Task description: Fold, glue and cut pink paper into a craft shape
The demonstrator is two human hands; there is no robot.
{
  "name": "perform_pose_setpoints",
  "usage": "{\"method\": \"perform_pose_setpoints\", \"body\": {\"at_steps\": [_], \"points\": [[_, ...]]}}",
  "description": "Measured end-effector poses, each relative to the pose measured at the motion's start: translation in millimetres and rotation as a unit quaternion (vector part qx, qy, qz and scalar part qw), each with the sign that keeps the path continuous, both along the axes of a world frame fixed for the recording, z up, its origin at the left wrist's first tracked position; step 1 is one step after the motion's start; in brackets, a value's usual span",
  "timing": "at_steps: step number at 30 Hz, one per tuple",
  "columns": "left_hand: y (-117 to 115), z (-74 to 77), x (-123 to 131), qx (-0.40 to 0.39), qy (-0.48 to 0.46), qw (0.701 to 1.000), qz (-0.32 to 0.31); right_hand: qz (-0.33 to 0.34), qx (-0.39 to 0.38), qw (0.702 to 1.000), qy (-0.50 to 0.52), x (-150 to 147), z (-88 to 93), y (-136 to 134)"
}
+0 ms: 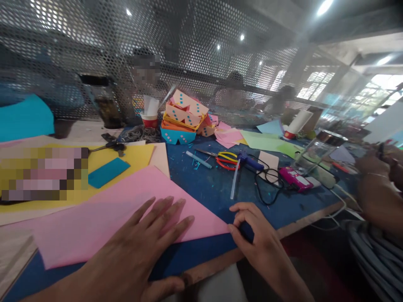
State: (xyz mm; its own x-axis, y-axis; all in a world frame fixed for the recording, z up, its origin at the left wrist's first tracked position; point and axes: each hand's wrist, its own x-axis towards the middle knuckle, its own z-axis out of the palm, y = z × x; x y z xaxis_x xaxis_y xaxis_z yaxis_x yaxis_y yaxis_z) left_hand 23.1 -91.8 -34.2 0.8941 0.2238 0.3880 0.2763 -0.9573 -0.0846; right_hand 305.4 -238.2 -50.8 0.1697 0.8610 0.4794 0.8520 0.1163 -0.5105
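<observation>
A large pink paper sheet (132, 201), folded to a point at its right, lies on the blue table (208, 188). My left hand (138, 247) lies flat on the sheet with its fingers stretched out, pressing it down. My right hand (252, 235) is at the sheet's right tip, thumb and forefinger pinched on that corner, the other fingers curled.
Yellow sheet (126, 157) with a teal card (108, 172) lies behind. Scissors (226, 159), a glue gun (248, 161) with cable, a glue stick (198, 159), a pink device (294, 178), a jar (315, 153) and stacked paper boxes (185, 115) stand further back. Another person's arm (374, 193) is at right.
</observation>
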Motion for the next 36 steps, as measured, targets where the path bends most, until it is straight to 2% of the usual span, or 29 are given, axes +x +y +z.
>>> {"method": "perform_pose_setpoints", "body": {"at_steps": [6,18,25,31,36], "points": [[-2.4,1.7,-0.9,0.024,-0.003,1.0,0.005,0.001,0.004,1.0,-0.008,2.0,-2.4,-0.3],[-3.1,-0.3,-0.8,-0.019,-0.002,1.0,0.007,-0.011,-0.01,1.0,-0.007,2.7,-2.0,0.1],[-4.4,0.8,-0.7,0.007,-0.002,1.0,0.01,-0.007,-0.003,1.0,-0.007,1.9,-0.8,1.0],[-3.9,0.3,-1.2,-0.011,0.004,1.0,0.012,-0.01,-0.004,1.0,-0.01,1.2,-1.7,1.1],[-4.2,-1.1,-0.8,0.014,-0.008,1.0,0.013,-0.013,0.007,1.0,-0.013,0.7,-1.6,2.1]]}}
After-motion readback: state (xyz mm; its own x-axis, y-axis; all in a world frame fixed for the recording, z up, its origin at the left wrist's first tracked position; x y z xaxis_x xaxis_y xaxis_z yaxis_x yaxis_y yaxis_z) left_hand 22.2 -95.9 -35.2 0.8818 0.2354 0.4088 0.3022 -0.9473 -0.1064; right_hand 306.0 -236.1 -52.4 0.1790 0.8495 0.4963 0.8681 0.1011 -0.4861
